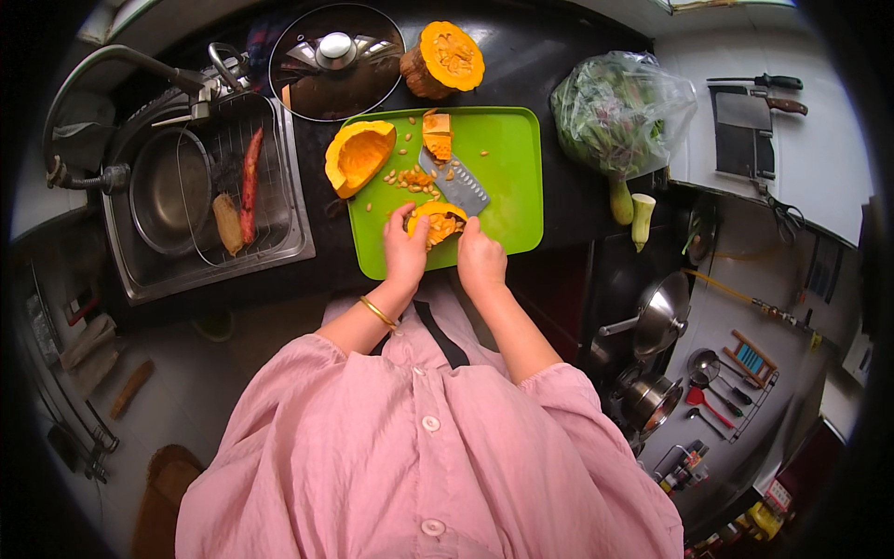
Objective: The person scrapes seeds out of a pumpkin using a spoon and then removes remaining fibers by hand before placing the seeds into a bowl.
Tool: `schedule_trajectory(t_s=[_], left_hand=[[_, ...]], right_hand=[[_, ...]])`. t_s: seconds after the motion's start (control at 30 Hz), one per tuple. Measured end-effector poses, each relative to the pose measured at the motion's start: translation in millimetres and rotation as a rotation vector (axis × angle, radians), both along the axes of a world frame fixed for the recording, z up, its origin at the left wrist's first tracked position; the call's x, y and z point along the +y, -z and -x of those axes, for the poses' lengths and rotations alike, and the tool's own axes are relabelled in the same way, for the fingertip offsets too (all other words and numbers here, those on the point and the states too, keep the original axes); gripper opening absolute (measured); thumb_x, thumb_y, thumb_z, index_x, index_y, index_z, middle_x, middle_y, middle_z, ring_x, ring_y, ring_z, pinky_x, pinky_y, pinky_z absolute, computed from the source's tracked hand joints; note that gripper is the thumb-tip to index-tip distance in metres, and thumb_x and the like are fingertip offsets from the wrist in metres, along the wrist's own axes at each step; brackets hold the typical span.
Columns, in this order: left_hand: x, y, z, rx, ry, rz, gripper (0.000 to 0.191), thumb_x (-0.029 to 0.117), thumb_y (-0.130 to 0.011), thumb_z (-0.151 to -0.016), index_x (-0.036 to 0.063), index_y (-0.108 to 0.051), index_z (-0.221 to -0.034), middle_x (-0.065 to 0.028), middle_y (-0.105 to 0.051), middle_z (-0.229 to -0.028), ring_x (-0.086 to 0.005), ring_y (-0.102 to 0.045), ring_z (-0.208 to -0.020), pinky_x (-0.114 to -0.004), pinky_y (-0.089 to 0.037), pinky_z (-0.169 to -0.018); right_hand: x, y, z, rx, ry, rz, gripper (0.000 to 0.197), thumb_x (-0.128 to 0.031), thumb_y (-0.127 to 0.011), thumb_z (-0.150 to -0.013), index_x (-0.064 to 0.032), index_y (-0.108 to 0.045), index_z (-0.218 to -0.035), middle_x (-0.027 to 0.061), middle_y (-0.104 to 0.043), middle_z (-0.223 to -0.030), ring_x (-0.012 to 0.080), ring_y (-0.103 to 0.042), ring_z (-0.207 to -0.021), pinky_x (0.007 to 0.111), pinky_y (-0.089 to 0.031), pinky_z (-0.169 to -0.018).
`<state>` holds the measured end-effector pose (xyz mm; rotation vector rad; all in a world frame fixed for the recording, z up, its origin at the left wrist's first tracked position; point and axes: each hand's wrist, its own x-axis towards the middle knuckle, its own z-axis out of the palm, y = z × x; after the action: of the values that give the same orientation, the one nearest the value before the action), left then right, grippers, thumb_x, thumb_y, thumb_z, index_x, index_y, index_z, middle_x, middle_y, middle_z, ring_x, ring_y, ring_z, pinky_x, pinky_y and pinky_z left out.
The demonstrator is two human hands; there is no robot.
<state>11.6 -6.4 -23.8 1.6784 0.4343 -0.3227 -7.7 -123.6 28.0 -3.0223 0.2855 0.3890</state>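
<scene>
My left hand [405,244] grips a pumpkin piece [443,222] over the near edge of a green cutting board [513,175]. Stringy pulp fills the side of it facing me. My right hand [482,253] is curled at the piece's right edge; a small dark thing shows there, and what the fingers hold is hidden. Beyond lies a grey metal blade [461,185] with a row of holes, its handle not visible. A pumpkin chunk [437,133] sits at the blade's far end. To the left rests a hollowed pumpkin piece [360,157], with loose seeds and pulp [413,180] beside it.
A cut pumpkin half [447,59] and a glass lid [337,77] stand behind the board. At left, the sink [300,230] has a rack with root vegetables [250,185]. Bagged greens [614,115] and a cut gourd [641,216] are at right, near a lidded pan [660,314].
</scene>
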Motion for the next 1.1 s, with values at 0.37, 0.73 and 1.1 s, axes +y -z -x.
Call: schedule_trajectory(t_s=[0.37, 0.73, 1.1], left_hand=[[3, 4, -4, 0.112, -0.077, 0.241, 0.034, 0.017, -0.055, -0.088, -0.0004, -0.048, -0.116, -0.0127, -0.054, -0.108, -0.0211, -0.052, -0.098, -0.030, -0.042, -0.087], [10, 4, -42, 0.182, -0.210, 0.276, 0.032, 0.018, -0.053, -0.089, 0.0021, -0.046, -0.116, -0.0107, -0.054, -0.105, -0.0183, -0.053, -0.092, -0.029, -0.045, -0.078], [17, -22, -49, 0.454, -0.131, 0.357, 0.035, 0.034, -0.047, -0.092, 0.0205, -0.036, -0.122, -0.0026, -0.052, -0.113, -0.0163, -0.054, -0.094, -0.037, -0.046, -0.070]], right_hand=[[13, 16, 4, -0.114, 0.202, -0.110, 0.012, -0.014, -0.050, -0.085, -0.0031, -0.044, -0.084, 0.0160, -0.059, -0.061, 0.0353, -0.061, -0.056, 0.044, -0.050, -0.050], [14, 28, -48, 0.076, 0.160, -0.283, 0.020, -0.020, -0.048, -0.086, -0.0001, -0.048, -0.085, 0.0215, -0.060, -0.064, 0.0393, -0.061, -0.063, 0.048, -0.049, -0.059], [8, 42, -51, 0.148, 0.248, -0.575, 0.022, -0.020, -0.046, -0.087, 0.0014, -0.052, -0.086, 0.0253, -0.060, -0.079, 0.0419, -0.059, -0.078, 0.050, -0.046, -0.071]])
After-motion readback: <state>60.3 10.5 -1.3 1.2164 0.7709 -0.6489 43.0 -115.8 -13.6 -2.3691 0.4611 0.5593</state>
